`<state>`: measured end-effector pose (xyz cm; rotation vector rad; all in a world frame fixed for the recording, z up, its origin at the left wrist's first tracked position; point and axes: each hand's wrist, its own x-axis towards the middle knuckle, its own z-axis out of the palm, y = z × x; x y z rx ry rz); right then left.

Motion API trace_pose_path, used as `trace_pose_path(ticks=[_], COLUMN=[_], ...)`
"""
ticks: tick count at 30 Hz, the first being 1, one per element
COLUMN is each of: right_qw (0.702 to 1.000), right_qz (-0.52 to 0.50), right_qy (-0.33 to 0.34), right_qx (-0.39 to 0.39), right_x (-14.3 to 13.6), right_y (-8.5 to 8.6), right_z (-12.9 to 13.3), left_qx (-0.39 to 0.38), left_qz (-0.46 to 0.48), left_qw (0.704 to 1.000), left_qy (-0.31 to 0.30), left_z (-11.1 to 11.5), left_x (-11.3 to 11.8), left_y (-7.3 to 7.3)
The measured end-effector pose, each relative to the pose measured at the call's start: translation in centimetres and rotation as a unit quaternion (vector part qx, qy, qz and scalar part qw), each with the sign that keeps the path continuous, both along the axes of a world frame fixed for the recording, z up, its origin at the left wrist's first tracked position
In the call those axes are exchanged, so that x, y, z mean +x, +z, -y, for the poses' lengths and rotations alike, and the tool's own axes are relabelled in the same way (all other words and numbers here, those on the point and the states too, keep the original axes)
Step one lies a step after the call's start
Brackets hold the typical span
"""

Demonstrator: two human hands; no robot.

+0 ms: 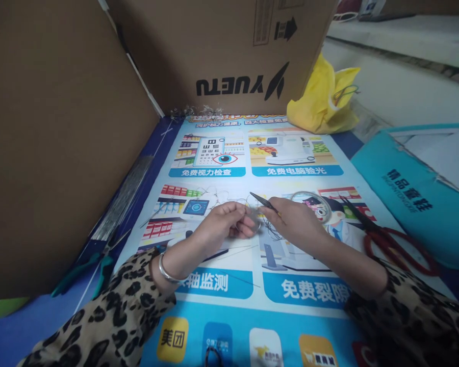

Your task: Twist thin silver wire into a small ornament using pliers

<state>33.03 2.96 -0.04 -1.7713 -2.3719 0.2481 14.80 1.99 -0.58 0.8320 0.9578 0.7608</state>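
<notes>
My left hand (235,220) is closed in a pinch around a thin wire (258,224) that curls between the two hands. Just to its right, my right hand (294,221) is wrapped around a dark pointed tool (260,199), whose narrow tip sticks out up and to the left; its handles are hidden in the palm, so I cannot tell its exact kind. Loose loops of thin wire hang below the right fingers and spread above the left hand. Beside the right hand lies a clear ring-shaped coil (323,200).
Red-handled scissors (401,250) lie right, green-handled pliers (99,262) left. A bundle of straight wires (126,191) rests by the cardboard box (229,56). Tangled wire bits (210,112), a yellow bag (321,104) and a blue shoebox (413,204) stand around the printed poster (252,300).
</notes>
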Motion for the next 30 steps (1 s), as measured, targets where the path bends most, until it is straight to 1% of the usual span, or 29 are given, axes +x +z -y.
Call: trace_pose_path(ticks=[6,10,13,17,20,23,26,30], right_qw=[1.000,1.000,0.999,0.995,0.989,0.983,0.979,0.974], right_qz=[-0.002,0.002,0.005,0.006,0.030,0.068,0.099,0.122], right_qy=[0.003,0.008,0.017,0.024,0.038,0.065,0.087,0.101], right_qx=[-0.002,0.009,0.037,0.100,0.142,0.156,0.153,0.163], right_x=[0.0,0.0,0.1,0.5,0.6,0.5,0.4,0.3], right_y=[-0.1,-0.3,-0.5,-0.8,-0.9,-1.0,-1.1,-1.1], right_z=[0.1,0.1,0.0,-0.1,0.0,0.2,0.4,0.6], left_qx=[-0.013,-0.003,0.018,0.037,0.045,0.051,0.062,0.080], left_qz=[0.007,0.018,0.034,0.051,0.044,0.040,0.029,0.000], left_qw=[1.000,1.000,0.999,0.997,0.996,0.994,0.995,0.994], left_qy=[0.004,0.004,0.014,0.044,0.069,0.083,0.078,0.071], left_z=[-0.1,-0.1,-0.2,-0.1,-0.1,-0.1,0.0,0.2], left_x=[0.0,-0.1,-0.2,-0.2,-0.2,-0.1,0.1,0.3], left_y=[0.0,-0.4,-0.8,-1.2,-1.2,-1.2,-1.1,-1.0])
